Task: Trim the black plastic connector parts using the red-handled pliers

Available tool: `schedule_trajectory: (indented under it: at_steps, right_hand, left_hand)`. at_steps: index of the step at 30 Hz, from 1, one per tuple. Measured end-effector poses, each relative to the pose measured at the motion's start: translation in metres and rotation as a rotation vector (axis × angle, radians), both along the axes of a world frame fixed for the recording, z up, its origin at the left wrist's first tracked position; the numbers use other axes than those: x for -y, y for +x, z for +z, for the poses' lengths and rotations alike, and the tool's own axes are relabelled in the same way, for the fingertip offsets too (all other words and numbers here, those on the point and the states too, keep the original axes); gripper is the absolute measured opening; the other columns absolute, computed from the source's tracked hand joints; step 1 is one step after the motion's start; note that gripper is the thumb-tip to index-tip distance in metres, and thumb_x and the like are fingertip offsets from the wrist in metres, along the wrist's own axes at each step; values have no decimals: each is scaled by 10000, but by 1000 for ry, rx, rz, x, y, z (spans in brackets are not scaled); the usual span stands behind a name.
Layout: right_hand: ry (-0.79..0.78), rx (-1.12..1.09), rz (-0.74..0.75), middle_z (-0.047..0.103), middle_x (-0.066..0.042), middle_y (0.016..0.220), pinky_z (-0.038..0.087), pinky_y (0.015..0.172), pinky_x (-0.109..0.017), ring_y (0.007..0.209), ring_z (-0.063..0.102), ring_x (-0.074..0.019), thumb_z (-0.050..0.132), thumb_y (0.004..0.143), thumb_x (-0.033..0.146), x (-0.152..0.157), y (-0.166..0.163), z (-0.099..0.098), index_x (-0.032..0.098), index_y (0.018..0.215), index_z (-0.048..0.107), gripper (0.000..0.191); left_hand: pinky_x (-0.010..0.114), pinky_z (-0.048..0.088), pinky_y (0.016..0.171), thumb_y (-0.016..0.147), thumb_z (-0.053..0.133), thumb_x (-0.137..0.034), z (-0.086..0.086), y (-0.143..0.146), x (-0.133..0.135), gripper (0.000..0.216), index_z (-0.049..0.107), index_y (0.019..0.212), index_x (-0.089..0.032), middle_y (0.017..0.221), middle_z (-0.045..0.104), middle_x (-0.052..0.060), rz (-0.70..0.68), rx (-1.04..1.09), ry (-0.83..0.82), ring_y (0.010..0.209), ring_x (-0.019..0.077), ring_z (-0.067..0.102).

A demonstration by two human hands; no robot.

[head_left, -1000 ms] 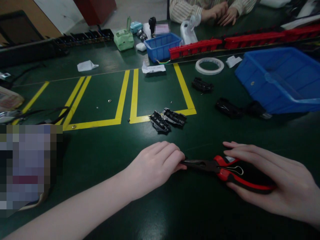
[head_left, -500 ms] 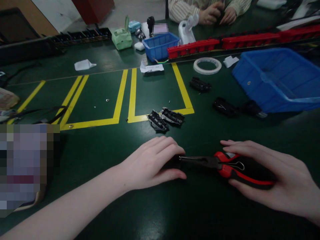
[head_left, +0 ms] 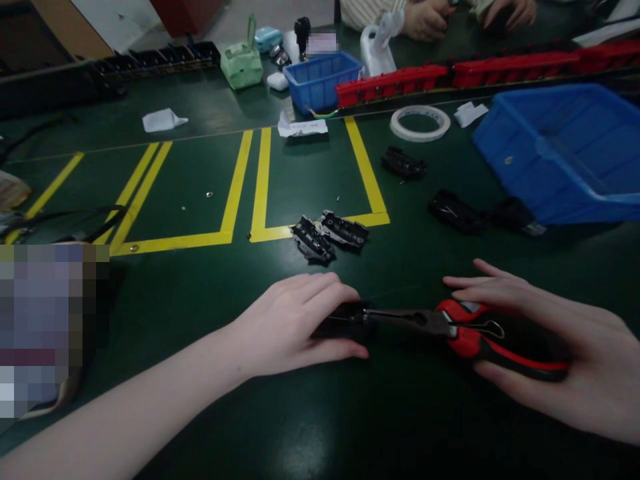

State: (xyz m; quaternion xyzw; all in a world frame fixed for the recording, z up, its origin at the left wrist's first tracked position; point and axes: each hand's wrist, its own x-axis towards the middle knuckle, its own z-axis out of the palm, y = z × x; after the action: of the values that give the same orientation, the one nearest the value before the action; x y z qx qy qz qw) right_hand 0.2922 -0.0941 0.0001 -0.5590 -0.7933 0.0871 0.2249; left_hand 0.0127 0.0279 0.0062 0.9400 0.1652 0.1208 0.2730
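Observation:
My right hand (head_left: 550, 353) is wrapped round the red and black handles of long-nose pliers (head_left: 450, 327) low over the green table (head_left: 200, 313). The pliers' jaws point left and reach a small black plastic part (head_left: 345, 320). My left hand (head_left: 295, 323) is curled over that part, thumb under it and fingers on top, pressing it to the table. Two similar black parts (head_left: 327, 237) lie just beyond my left hand, on a yellow tape line.
More black parts (head_left: 405, 163) (head_left: 457, 212) lie to the right, by a large blue bin (head_left: 565, 153). A tape roll (head_left: 420, 123), small blue basket (head_left: 325, 80), red rails (head_left: 450, 73) and paper scraps sit further back. Another person's hands (head_left: 430, 17) work at the far edge. Cables lie at left.
My left hand has closed over the black part, which now shows at the pliers' tip. The pliers and my right hand have shifted slightly right. The view has tilted a little.

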Motion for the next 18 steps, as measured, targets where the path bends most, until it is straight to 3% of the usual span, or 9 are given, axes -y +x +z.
schedule_trajectory:
  at_steps: [4, 18]
  right_hand:
    - [-18, -67, -1, 674, -66, 1127, 448, 1026, -541, 1113, 588, -341, 596, 779, 387, -1, -3, -2, 263, 1189, 507, 437]
    - [-21, -86, -4, 652, -50, 1171, 412, 1053, -566, 1134, 571, -354, 615, 772, 354, 1, -2, -7, 286, 1221, 507, 466]
  left_hand:
    - [236, 412, 563, 914, 491, -513, 0, 0, 2, 414, 539, 1069, -133, 854, 602, 15, -32, 6, 52, 682, 125, 565]
    - [218, 416, 519, 920, 475, -483, 3, 2, 2, 397, 566, 1007, -106, 802, 601, 21, -46, 24, 7, 625, 105, 545]
